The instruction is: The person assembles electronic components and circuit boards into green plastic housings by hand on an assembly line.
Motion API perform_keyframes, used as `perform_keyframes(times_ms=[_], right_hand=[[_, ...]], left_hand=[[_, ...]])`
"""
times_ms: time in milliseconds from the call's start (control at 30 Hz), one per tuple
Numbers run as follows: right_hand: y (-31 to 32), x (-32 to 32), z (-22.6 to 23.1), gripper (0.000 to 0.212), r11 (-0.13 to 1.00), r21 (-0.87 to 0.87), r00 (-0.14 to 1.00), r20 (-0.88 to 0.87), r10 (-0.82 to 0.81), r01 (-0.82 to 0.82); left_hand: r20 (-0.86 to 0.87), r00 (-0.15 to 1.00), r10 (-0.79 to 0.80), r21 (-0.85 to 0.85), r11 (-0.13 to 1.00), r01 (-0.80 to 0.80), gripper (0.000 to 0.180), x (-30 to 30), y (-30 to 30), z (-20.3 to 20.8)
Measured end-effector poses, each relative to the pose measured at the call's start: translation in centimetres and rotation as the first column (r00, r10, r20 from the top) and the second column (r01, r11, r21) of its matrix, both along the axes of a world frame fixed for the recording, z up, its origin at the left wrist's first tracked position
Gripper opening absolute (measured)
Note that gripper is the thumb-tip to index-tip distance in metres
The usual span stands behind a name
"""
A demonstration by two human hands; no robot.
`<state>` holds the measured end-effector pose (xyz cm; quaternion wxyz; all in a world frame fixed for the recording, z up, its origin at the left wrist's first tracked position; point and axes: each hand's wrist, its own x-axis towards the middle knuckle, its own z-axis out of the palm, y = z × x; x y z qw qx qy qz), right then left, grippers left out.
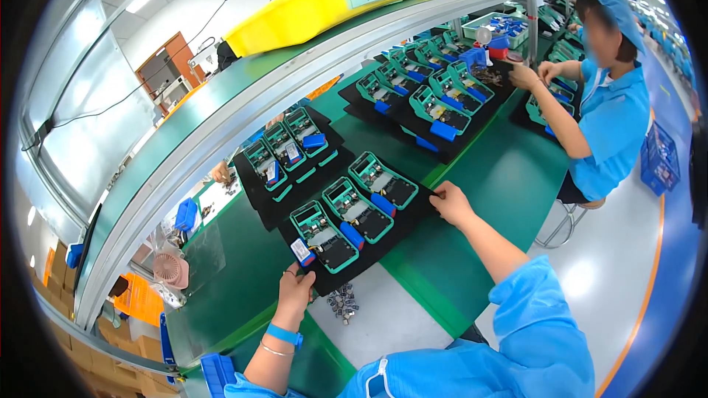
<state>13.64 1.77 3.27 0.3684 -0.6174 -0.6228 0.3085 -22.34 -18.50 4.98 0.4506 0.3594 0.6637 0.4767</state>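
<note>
Black flat foam tray (369, 247), carrying three teal-framed circuit assemblies (356, 210), lies on the green worktop (509, 177); the left hand (295, 286) pinches its near corner, the right hand (450, 203) has its fingers closed on the far edge.

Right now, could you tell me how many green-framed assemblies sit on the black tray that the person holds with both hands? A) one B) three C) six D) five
B: the black tray, gripped at its near end by the left hand and at its far end by the right hand, carries three green-framed assemblies in a row.
</note>
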Motion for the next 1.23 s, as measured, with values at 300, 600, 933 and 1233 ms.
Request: perform_keyframes(times_ms=[300,600,933,1233], right_hand=[[-12.5,11.0,2.4,0.017,0.99,-0.128,0.963,-0.253,-0.089,0.058],[-15.4,19.1,1.8,0.038,0.86,0.39,0.884,0.193,-0.425,0.328],[-15.2,17.0,0.8,0.04,0.877,0.403,0.915,0.185,-0.359,0.262],[-7.1,9.5,3.6,0.036,0.815,0.501,0.936,0.325,0.134,-0.291]], left_hand=[[-0.016,0.976,-0.216,0.062,0.974,0.217,0.064,8.1,-7.0,0.0],[0.32,0.871,-0.373,0.137,0.928,0.347,0.063,20.5,-3.6,-1.8],[0.397,0.792,-0.463,0.226,0.886,0.405,0.081,32.8,5.6,-3.6],[-0.016,0.794,-0.608,0.199,0.776,0.599,0.067,22.0,9.3,-3.5]])
